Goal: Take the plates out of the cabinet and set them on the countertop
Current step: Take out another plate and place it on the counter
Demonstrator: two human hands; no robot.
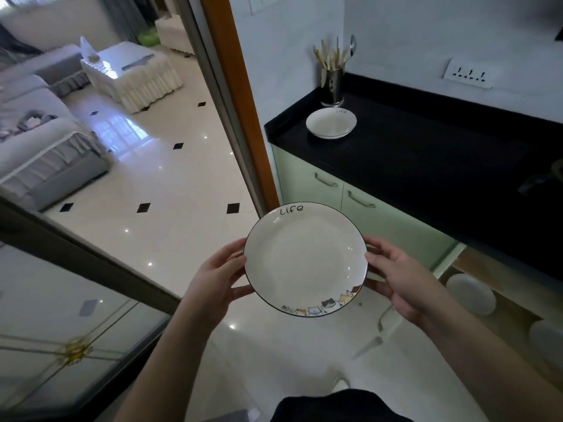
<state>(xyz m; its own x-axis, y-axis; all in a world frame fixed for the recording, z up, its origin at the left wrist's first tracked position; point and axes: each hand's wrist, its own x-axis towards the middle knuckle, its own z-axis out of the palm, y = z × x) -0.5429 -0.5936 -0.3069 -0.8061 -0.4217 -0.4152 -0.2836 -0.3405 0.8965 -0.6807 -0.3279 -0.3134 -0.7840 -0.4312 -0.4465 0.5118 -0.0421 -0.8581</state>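
I hold a white plate (304,260) with a dark rim, the word "Life" and small cartoon cats, level in front of me above the floor. My left hand (217,278) grips its left edge and my right hand (399,281) grips its right edge. A second plate of the same kind (331,123) lies on the black countertop (426,159) near its left end. At the lower right the cabinet (487,287) stands open, and two more white plates (470,295) (545,339) rest on its shelf.
A steel utensil holder (332,83) with chopsticks stands behind the countertop plate. Pale green cabinet doors (307,181) with metal handles run under the counter. An orange door frame (237,95) and a sliding glass door (61,300) lie to the left. A wall socket (467,76) sits above the counter.
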